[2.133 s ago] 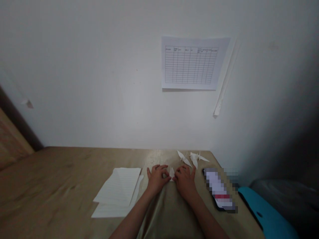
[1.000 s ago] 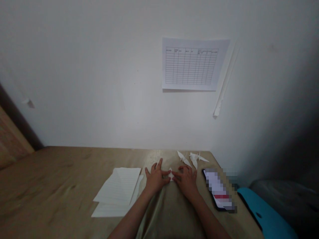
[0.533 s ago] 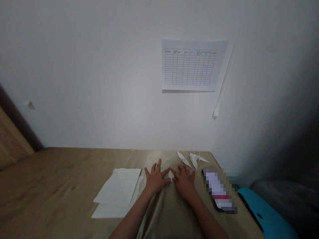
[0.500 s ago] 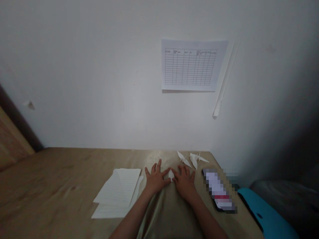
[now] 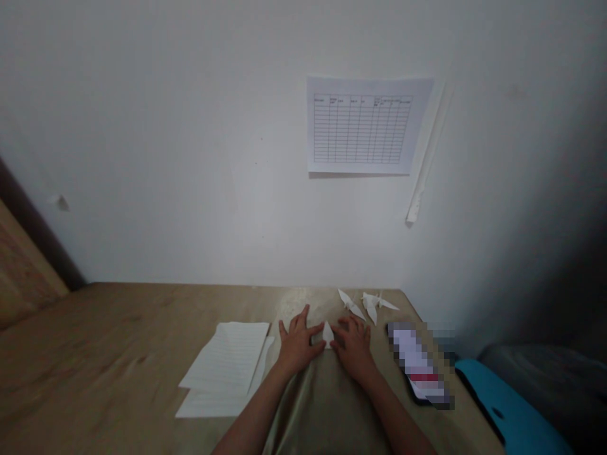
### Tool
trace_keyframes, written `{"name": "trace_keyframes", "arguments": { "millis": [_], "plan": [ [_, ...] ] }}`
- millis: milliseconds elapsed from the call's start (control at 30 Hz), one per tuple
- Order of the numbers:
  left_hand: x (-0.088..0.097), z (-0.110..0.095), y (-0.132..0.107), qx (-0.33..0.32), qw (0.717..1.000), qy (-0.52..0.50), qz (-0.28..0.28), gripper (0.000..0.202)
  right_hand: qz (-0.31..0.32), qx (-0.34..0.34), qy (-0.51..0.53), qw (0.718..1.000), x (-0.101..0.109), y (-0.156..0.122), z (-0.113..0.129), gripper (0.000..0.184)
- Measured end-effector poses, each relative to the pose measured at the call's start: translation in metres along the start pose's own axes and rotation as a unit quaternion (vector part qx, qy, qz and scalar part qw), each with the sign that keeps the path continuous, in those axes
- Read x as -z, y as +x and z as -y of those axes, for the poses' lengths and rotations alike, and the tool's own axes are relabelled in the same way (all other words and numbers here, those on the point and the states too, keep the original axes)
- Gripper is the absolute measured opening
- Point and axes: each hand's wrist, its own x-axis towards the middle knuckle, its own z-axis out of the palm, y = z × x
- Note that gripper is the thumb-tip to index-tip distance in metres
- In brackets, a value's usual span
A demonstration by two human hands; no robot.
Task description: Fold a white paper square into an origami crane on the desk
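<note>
A small white folded paper (image 5: 328,336) with a pointed top lies on the cloth-covered table between my two hands. On its left side, my left hand (image 5: 296,342) rests with fingers spread, thumb and index fingertips at the paper's edge. My right hand (image 5: 353,346) lies on the other side, fingers apart and slightly bent, thumb and index finger beside the right edge. Just beyond the right hand are several folded paper cranes, one (image 5: 351,305) on its own and others (image 5: 372,303) bunched together.
Lined paper sheets (image 5: 230,354) lie stacked to the left of my left forearm. A phone (image 5: 417,366), partly pixelated, is at the right table edge. Beyond that edge stands a blue chair-like object (image 5: 515,404). A printed table sheet (image 5: 363,126) hangs on the wall.
My index fingertips have drawn apart from the top of the folded paper, so more of its pointed shape shows. The cranes, sheets and phone keep their places.
</note>
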Motion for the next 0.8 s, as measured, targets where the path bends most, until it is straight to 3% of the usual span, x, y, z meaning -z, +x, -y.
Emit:
{"name": "trace_keyframes", "arguments": {
  "millis": [533, 800],
  "plan": [
    [-0.0022, -0.0019, 0.0004, 0.018, 0.998, -0.057, -0.011, 0.04, -0.05, 0.002, 0.051, 0.997, -0.0082, 0.0048, -0.0076, 0.035],
    [-0.0017, -0.0053, -0.0008, 0.014, 0.997, -0.07, -0.024, 0.04, -0.04, 0.023, 0.06, 0.997, -0.0049, 0.0031, -0.0079, 0.033]
  ]
}}
